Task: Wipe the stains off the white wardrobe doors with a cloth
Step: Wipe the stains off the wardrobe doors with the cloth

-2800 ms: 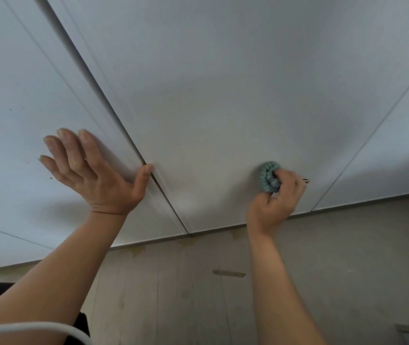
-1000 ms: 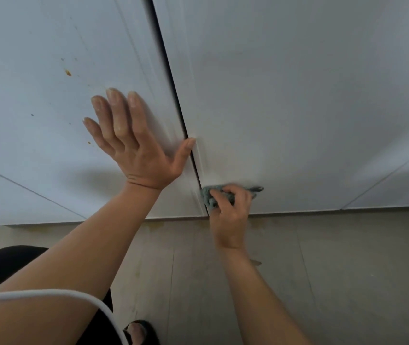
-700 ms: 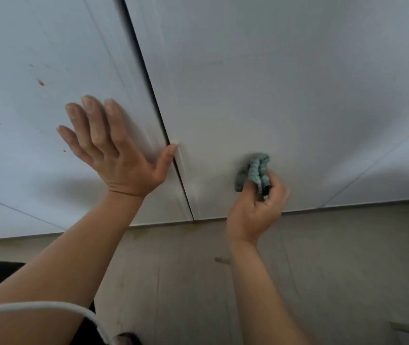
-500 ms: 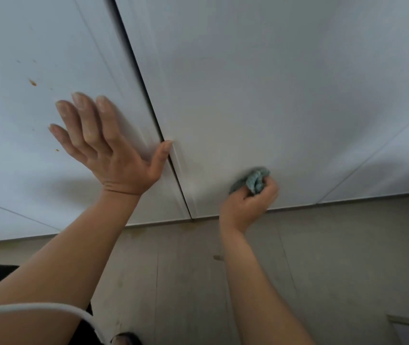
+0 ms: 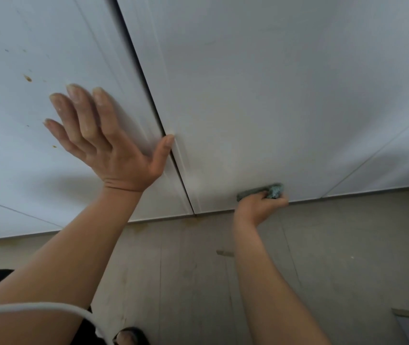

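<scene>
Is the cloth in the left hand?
No, the right hand grips the cloth; the left hand lies flat on a door, holding nothing.

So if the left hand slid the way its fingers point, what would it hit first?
The left hand points up the left door; probably only bare door ahead, since the brown stain sits left of that line.

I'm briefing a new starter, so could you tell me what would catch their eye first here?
The left hand lies flat, fingers spread, on the left wardrobe door, beside brown stains. Low on the right wardrobe door, the right hand grips a grey-green cloth near the bottom edge.
</scene>
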### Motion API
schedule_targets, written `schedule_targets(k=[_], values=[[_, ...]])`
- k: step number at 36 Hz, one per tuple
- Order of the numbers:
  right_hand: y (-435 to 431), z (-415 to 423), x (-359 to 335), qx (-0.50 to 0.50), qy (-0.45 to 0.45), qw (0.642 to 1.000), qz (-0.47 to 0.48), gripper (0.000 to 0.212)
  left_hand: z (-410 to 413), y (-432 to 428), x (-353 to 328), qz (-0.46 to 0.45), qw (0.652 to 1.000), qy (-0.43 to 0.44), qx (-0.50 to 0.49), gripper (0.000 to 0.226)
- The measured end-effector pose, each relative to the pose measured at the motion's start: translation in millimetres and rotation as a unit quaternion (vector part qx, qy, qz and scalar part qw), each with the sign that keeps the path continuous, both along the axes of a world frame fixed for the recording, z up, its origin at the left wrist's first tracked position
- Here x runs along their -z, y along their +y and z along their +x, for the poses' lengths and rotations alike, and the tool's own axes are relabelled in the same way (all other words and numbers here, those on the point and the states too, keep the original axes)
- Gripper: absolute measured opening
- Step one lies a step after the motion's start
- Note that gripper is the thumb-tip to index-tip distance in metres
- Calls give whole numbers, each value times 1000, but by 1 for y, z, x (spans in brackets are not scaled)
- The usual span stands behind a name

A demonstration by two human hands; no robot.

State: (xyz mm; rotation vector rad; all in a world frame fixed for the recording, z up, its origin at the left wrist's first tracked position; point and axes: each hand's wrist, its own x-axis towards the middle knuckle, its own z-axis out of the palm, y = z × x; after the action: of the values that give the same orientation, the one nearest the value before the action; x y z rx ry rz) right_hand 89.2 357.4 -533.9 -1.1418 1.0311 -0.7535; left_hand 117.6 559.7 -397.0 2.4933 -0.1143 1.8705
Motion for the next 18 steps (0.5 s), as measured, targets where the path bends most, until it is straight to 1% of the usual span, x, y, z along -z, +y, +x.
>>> schedule_targets(k=[2,4,6,9,10,12,14,15,16,18], values=[[-17,-1,4,21,16,999,25,22,0,-1,-1,1,1000,-1,4,100],[-32,3,-10,49,-5,999,8,17,0,0,-1,-1,1000,1,5,101],[-41,7,-42,75,-58,995,-35,18,1,0,1,-5,1000,6,4,100],[-48,9,-88,86,-143,972,-163,19,0,-1,3,-28,999,30,3,100],[-49,10,-96,86,-158,964,-195,17,0,-1,4,-34,999,34,4,100],[-52,13,-94,93,-161,960,-210,17,-1,-1,4,-36,999,37,5,99],[-53,18,-76,107,-121,968,-191,23,-2,-1,3,-31,999,37,2,99],[-56,21,-59,111,-99,976,-160,24,-3,-1,2,-29,999,35,3,99],[-59,22,-40,115,-77,984,-116,24,-3,-1,0,-26,999,33,6,99],[-67,17,-13,112,-39,993,11,24,-4,-2,-2,-17,999,37,5,100]])
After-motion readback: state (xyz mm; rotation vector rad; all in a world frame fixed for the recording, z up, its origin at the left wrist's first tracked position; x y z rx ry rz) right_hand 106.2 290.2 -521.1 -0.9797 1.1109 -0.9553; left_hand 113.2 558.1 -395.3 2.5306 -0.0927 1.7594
